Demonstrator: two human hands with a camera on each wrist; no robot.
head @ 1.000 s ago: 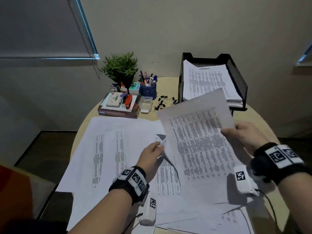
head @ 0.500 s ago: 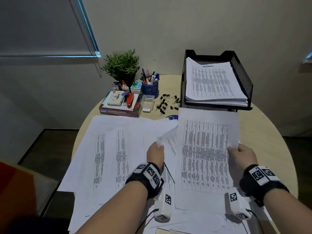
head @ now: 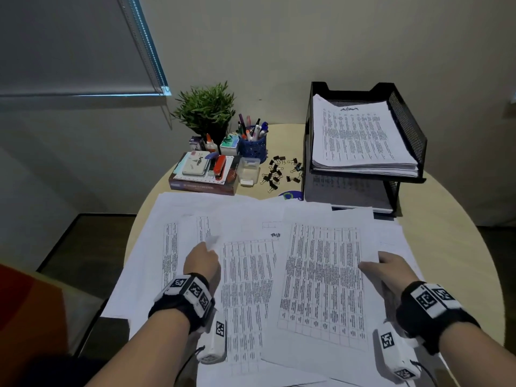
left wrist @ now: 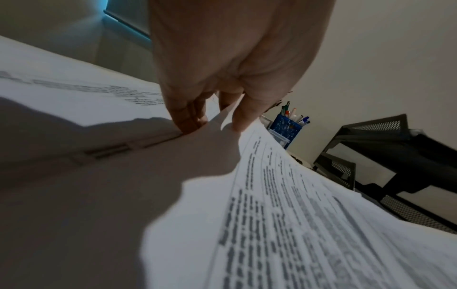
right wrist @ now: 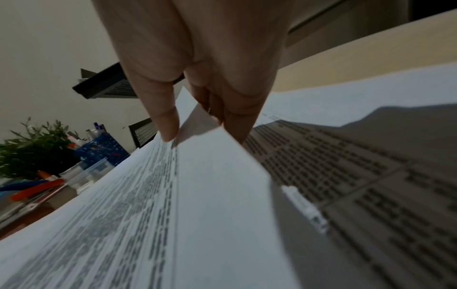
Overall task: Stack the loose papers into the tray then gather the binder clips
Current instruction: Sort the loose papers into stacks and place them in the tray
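Observation:
Loose printed papers [head: 245, 277] cover the near half of the round table. My left hand [head: 208, 247] pinches the raised corner of one sheet [left wrist: 284, 195] between thumb and fingers, as the left wrist view shows. My right hand [head: 371, 263] holds the right edge of another printed sheet [head: 321, 275], which lies low over the spread. In the right wrist view its thumb sits on top of the sheet [right wrist: 210, 185] and its fingers are underneath. The black mesh tray [head: 407, 121] at the back right holds a stack of papers [head: 357, 135]. Black binder clips [head: 279, 173] lie scattered left of the tray.
A potted plant [head: 205, 110], a blue pen cup [head: 252, 146], a small clear box [head: 248, 170] and a book [head: 203, 187] with a stapler and pads on it crowd the back left. Bare tabletop [head: 446, 219] shows at the right. A lower tray tier [head: 391, 196] sits beneath the top one.
The sheet in my right hand has come down from mid-air to lie low over the spread. My left hand has moved left and now pinches another sheet's corner.

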